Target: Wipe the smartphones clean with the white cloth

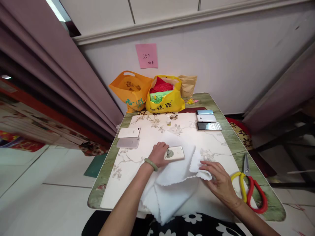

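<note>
A table [96,193] fills the middle, a white cloth [172,196] lies at lower centre, the right hand [221,182] seems to pinch its edge, and the left hand [158,154] holds a pale phone [176,153] near the frame's centre

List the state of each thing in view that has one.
Left hand: gripping the cream phone
Right hand: holding the white cloth edge
Cream phone: flat on cloth, back up
White cloth: rumpled, one edge folded over
Scissors: blades look closed
Keypad phone: face up
Left-side phones: backs up
Orange bag: open
Yellow bag: open, filled
Small bottle: upright, cap unclear
</note>
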A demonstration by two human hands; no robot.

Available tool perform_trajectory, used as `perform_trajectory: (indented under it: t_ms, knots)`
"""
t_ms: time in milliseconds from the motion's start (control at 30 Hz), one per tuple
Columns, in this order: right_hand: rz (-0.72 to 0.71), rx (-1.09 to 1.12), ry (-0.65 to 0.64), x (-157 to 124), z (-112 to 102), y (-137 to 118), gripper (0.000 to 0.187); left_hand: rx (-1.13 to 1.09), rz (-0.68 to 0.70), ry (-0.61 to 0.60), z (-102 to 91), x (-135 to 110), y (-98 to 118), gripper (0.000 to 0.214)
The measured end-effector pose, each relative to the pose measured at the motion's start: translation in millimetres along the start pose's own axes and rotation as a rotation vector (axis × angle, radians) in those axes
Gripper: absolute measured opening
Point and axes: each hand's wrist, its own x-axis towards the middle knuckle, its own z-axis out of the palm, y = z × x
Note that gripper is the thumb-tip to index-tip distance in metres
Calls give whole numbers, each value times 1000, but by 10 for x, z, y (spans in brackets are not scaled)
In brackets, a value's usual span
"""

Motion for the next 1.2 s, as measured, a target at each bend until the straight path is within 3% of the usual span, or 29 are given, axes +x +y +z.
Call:
perform_trajectory:
  t_ms: [133,233,300,367,467,567,700,800,933,1100,1200]
  knots:
    - [74,161,-183,6,-37,12,21,175,270,-110,-233,66,-51,34]
    - [144,224,-280,60,-61,-8,27,259,313,-64,-209,111,-60,32]
    - [226,210,-277,116,-73,-35,34,229,228,44,-106,79,-48,43]
    - [292,147,-271,184,-83,-72,36,139,43,164,28,-20,-22,54]
    - [262,35,-318,279,-88,-134,42,-61,-223,278,202,-226,40,49]
    - [171,-50,-360,329,-72,-177,38,-138,-232,312,268,-345,109,31]
    - [97,-138,-387,330,-50,-185,18,-97,-255,259,238,-289,158,7]
    - [176,-75,-349,348,-77,-198,19,-91,-346,260,237,-216,184,14]
    - [326,195,-260,528,-75,-292,22,-147,-431,311,297,-179,242,20]
    - [373,656,-131,971,343,-438,26,-221,-476,419,345,-160,286,22]
    - [265,621,-216,1098,674,-423,25,-291,-435,457,367,-200,255,24]
